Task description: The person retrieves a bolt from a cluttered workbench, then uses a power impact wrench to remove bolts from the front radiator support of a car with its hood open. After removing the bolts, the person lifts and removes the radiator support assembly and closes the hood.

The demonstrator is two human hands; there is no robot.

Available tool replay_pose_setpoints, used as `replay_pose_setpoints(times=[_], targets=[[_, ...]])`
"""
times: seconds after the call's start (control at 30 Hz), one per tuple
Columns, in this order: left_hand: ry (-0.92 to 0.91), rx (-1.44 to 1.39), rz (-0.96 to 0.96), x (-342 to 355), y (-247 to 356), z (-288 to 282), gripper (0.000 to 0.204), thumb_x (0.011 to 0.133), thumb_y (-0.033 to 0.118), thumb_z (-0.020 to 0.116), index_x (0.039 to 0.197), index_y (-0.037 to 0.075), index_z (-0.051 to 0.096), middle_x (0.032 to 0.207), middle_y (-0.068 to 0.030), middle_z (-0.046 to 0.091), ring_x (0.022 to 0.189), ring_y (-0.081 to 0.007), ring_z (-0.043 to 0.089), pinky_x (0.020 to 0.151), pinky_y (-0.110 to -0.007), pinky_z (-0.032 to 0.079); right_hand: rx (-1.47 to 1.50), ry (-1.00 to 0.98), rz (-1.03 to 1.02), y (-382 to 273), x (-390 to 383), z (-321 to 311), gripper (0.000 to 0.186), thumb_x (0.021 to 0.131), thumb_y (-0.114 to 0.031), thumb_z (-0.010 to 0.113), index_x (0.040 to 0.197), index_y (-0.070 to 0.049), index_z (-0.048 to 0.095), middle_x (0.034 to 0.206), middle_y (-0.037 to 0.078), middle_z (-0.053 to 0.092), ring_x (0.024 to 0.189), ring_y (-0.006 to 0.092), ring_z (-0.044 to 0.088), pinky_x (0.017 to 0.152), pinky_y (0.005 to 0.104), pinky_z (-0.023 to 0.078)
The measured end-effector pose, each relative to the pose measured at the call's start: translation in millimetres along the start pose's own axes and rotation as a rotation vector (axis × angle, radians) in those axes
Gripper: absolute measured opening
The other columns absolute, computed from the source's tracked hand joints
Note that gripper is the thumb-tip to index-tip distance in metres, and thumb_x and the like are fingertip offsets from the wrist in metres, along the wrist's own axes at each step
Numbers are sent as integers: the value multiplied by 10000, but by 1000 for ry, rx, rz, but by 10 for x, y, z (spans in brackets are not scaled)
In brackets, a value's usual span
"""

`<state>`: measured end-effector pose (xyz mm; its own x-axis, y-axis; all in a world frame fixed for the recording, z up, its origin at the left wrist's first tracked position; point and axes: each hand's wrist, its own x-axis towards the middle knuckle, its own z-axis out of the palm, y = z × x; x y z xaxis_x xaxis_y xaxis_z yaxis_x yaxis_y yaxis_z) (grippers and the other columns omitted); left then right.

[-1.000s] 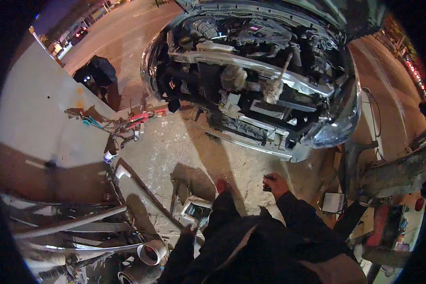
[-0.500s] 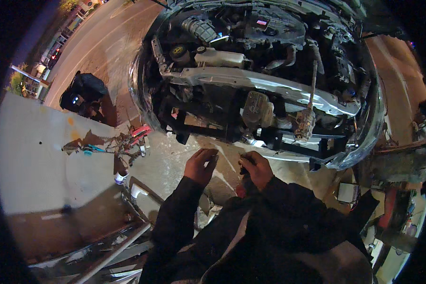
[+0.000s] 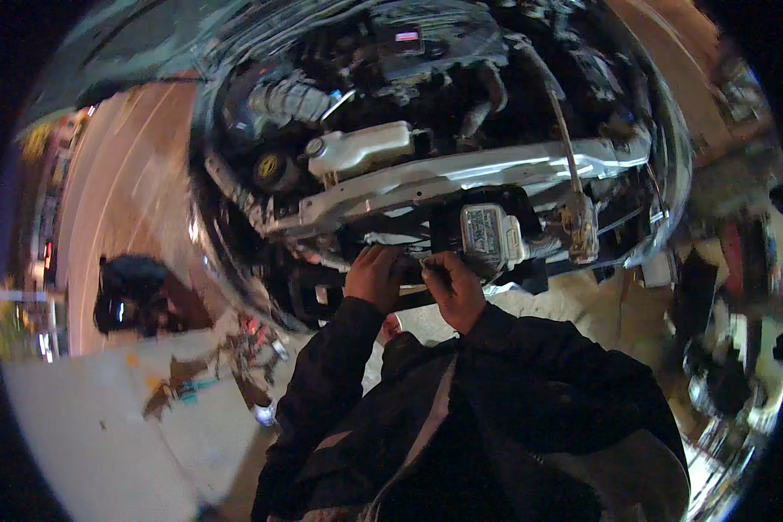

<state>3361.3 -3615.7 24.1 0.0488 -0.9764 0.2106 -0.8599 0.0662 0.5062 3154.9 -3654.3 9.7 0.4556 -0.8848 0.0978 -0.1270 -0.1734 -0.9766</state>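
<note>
My left hand point(image 3: 372, 277) is curled at the front of the car's engine bay, among dark parts; what its fingers hold, if anything, is hidden. Beside it, my right hand point(image 3: 451, 291) is closed with thumb and fingers around something small and dark that I cannot make out. Above them runs a pale metal crossmember point(image 3: 383, 187). A boxy silver-grey component point(image 3: 485, 233) sits just right of my hands, and a long rod-like part point(image 3: 565, 139) reaches down to a dirty housing at the right. A translucent reservoir point(image 3: 361, 146) is behind the crossmember.
The raised hood point(image 3: 113, 43) is at upper left. A road point(image 3: 113, 157) runs along the left. A dark bundled object point(image 3: 130, 291) stands beside a pale slab point(image 3: 104, 435) with tools at its edge. Assorted parts point(image 3: 713, 374) crowd the right side.
I have moved closer to the car. Both hands have risen from low over the floor to its front, close together, and the left one now curls among the parts.
</note>
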Motion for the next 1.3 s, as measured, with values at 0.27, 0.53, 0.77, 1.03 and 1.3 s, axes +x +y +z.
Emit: replay_pose_setpoints(times=[0.27, 0.53, 0.77, 1.03, 1.3], targets=[[-688, 108, 178, 306, -400, 69, 329, 1017, 339, 617, 1224, 93, 688, 1189, -198, 748, 1063, -426, 728, 889, -545, 596, -546, 596, -48, -137, 467, 572, 140, 994, -101, 683, 1131, -74, 677, 1020, 182, 678, 913, 409, 686, 755, 458, 555], [-724, 48, 311, 409, -465, 127, 322, 1018, 306, 588, 1243, 98, 685, 1190, -200, 752, 1074, -412, 731, 892, -540, 596, -665, 735, 40, -108, 515, 813, 150, 974, -118, 692, 1120, -85, 702, 1014, 175, 686, 958, 425, 664, 818, 500, 552], [-277, -449, 348, 339, -524, 56, 341, 1054, 286, 637, 1275, 33, 694, 1110, -199, 774, 989, -371, 764, 860, -476, 597, -506, 757, 95, -242, 187, 850, 181, 932, -107, 750, 1109, -77, 724, 985, 162, 703, 889, 420, 699, 751, 460, 568], [-274, -1255, -327, 259, -385, -47, 224, 1036, 181, 744, 1167, -1, 750, 970, -22, 758, 848, -93, 660, 757, -282, 536, -405, 603, -11, -366, 181, 854, 301, 841, 8, 759, 1126, -55, 685, 1077, 183, 699, 976, 423, 708, 808, 434, 594], [-155, -1059, -325, 324, -225, -79, 217, 1037, 163, 701, 1143, -18, 756, 945, -23, 750, 832, -94, 646, 778, -295, 519, -327, 550, 31, -565, -103, 374, 227, 909, -49, 781, 1131, -69, 737, 1016, 158, 689, 862, 377, 714, 744, 434, 587]])
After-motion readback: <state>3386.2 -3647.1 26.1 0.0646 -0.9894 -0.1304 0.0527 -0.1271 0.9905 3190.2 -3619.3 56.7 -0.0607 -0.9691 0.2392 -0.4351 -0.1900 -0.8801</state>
